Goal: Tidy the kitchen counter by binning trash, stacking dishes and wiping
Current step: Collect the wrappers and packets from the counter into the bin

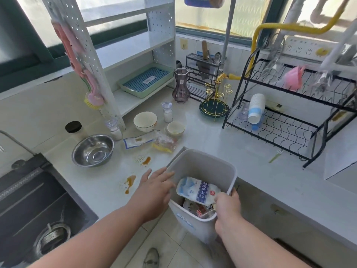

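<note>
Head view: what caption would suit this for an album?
Right hand holds the bin while left hand hovers open beside it.

A pale grey plastic bin (204, 167) holds a white packet with blue print (197, 190). Orange-brown sauce stains (129, 180) mark the near-left pale counter (222, 140); far right stands a black wire rack (280, 128).

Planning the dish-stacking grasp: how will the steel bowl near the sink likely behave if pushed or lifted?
The steel bowl looks thin-walled and empty, so probably light for its size. Its shiny, rounded side may slip in a grip; the rim seems a safer hold. It sits upright on a small flat base on the smooth counter, so a push would likely slide it rather than tip it.
</note>
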The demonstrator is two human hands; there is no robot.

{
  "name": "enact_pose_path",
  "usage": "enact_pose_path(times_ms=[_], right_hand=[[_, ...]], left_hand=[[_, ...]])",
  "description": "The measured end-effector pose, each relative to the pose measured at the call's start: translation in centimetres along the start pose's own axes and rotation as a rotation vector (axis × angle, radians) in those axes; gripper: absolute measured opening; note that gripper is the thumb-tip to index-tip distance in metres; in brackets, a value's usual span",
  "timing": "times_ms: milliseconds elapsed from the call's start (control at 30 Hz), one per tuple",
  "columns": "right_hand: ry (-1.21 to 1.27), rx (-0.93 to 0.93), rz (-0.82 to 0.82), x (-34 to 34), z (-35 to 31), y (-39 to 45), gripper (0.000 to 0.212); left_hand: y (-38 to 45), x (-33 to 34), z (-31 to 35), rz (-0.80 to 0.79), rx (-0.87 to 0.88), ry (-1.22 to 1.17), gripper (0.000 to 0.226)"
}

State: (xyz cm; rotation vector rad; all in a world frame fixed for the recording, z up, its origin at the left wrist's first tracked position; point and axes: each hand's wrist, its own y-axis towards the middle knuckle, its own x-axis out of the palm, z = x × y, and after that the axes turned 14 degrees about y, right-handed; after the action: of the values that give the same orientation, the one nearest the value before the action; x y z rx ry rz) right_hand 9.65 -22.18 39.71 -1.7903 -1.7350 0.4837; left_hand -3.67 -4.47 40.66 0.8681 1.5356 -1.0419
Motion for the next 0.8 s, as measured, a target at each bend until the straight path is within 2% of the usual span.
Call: enact_pose_path(times_ms=[133, 233, 333, 467, 567, 667, 800], right_hand=[[0.054, 0.008, 0.039, 0.3, 0.1, 0.8, 0.053], [0.058, -0.013, 0.076, 0.8, 0.1, 0.9, 0.054], [0.057, -0.030, 0.108, 1.9, 0.5, 0.8, 0.059], [0.076, -0.046, 0.157, 3.5, 0.9, 0.3, 0.056], [0.085, -0.048, 0.167, 4.4, 0.9, 0.3, 0.057], [0.099, -0.028, 0.170, 5.0, 0.9, 0.3, 0.058], [0.105, -0.021, 0.178, 5.5, 0.8, 0.1, 0.058]], left_hand=[[4.1, 0.3, -3.0, 0.055, -0.192, 0.049, 0.040], [8.2, 0.2, -5.5, -0.048, -0.236, 0.150, 0.042], [12.0, 0.2, -7.7, -0.198, -0.206, 0.287, 0.046], [15.6, 0.8, -9.6, -0.289, -0.117, 0.446, 0.049], [17.4, 1.8, -10.4, -0.302, -0.048, 0.461, 0.047], [18.0, 2.7, -11.0, -0.293, 0.007, 0.445, 0.055], [17.4, 2.7, -11.1, -0.232, -0.005, 0.374, 0.058]])
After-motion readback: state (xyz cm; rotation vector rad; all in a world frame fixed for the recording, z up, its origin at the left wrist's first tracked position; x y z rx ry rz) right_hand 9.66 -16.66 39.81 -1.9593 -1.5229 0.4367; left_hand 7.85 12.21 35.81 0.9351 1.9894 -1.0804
